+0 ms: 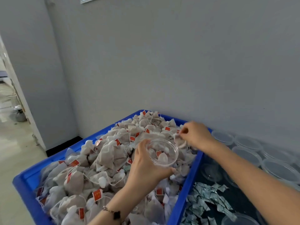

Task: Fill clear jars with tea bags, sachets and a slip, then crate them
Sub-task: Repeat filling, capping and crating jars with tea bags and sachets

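A: Filling step, w/o doubt. Left hand (146, 166) has its grip curled round a clear jar (163, 152), held just above the tea bag pile (103, 159) at centre frame.

B: Jar's not far along, a few bags in the bottom, one red tag showing. Right hand (195, 134)?

A: Up at centre-right, at the far edge of the blue crate (24, 181). Fingertips pinched on a single tea bag (177, 138), grip closed on it, bag just beside the jar's rim.

B: So next move, I'd judge: swing that bag over the mouth and drop it in. Strings on these tangle, so it may drag a neighbour along.

A: Agreed. Then more bags prob. needed before sachets.

B: Sachets (209, 200) sit lower right, silvery heap in the next bin. Lidded tubs (248, 153) stacked at right, by the wall.

A: Slip? Can't spot one.
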A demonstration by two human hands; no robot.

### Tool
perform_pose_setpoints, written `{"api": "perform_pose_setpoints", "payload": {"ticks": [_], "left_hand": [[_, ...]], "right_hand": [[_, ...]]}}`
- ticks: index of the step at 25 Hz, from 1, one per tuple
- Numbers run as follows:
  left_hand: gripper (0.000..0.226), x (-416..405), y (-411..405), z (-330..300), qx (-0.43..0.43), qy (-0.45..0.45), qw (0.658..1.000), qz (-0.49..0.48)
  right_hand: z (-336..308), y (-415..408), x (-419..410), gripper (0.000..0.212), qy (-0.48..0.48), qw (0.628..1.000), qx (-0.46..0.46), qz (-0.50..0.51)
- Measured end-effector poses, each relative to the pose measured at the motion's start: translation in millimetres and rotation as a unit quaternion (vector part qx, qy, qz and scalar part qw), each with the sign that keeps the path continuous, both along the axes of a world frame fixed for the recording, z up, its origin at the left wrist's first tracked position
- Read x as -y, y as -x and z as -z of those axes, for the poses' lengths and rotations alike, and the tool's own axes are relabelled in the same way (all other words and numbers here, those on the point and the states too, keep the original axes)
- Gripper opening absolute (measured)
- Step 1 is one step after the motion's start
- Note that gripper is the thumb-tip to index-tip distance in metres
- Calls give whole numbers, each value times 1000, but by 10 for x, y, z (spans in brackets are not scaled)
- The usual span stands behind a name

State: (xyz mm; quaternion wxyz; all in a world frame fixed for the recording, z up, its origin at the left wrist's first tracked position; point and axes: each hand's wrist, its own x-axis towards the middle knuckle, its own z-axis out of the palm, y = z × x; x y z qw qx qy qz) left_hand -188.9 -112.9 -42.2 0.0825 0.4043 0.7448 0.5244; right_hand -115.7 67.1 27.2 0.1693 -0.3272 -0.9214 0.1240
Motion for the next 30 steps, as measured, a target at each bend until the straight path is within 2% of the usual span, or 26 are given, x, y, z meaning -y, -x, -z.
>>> {"api": "perform_pose_setpoints", "payload": {"ticks": [2, 4, 6, 7, 9, 12, 13, 15, 16, 17, 18, 20, 22, 23, 24, 26, 28, 30], "left_hand": [[106, 15, 18, 49, -8, 15, 1000, -21], [109, 23, 25, 62, -1, 33, 999, -34], [110, 22, 34, 58, 7, 31, 999, -35], [110, 24, 33, 52, 9, 26, 999, -35], [108, 43, 25, 47, 20, 6, 999, -39], [109, 93, 37, 60, 31, -21, 998, -45], [110, 106, 47, 65, 32, -24, 998, -44], [108, 126, 63, 65, 39, -33, 998, -49], [106, 129, 73, 57, 35, -35, 997, -54], [105, 130, 81, 55, 26, -34, 998, -56], [104, 129, 90, 58, 15, -31, 998, -56], [103, 125, 97, 76, -5, -20, 998, -52], [105, 119, 93, 108, -20, 2, 998, -56], [106, 120, 91, 117, -25, 16, 998, -62], [108, 119, 90, 118, -24, 23, 997, -70], [111, 121, 85, 119, -11, 19, 997, -78], [111, 125, 69, 106, 1, 9, 997, -76], [113, 126, 58, 96, 9, 0, 997, -79]], "right_hand": [[-340, -123, 144, 7, 41, 994, -93, -44], [-612, -216, 306, 7, 127, 972, -176, -95], [-747, -252, 444, 7, 233, 942, -195, -139], [-766, -249, 500, 6, 253, 939, -173, -158], [-671, -181, 542, 3, 200, 956, -119, -179], [-225, 0, 414, 19, 82, 987, -79, -117], [3, 50, 362, 21, 70, 992, -21, -100], [530, 167, 299, 16, 70, 981, 155, -91], [730, 214, 303, 11, 58, 972, 215, -80], [827, 254, 317, 9, 34, 972, 226, -62], [827, 285, 322, 10, 15, 981, 190, -42], [594, 279, 314, 12, 19, 998, 59, -14], [195, 185, 328, 7, 43, 996, -80, -12], [3, 112, 342, 5, 69, 990, -119, -34], [-164, 35, 383, 10, 122, 980, -133, -79], [-345, -56, 502, 27, 222, 957, -81, -169], [-268, -45, 532, 42, 174, 969, -32, -174], [-52, 10, 433, 30, 63, 992, 3, -108]]}}
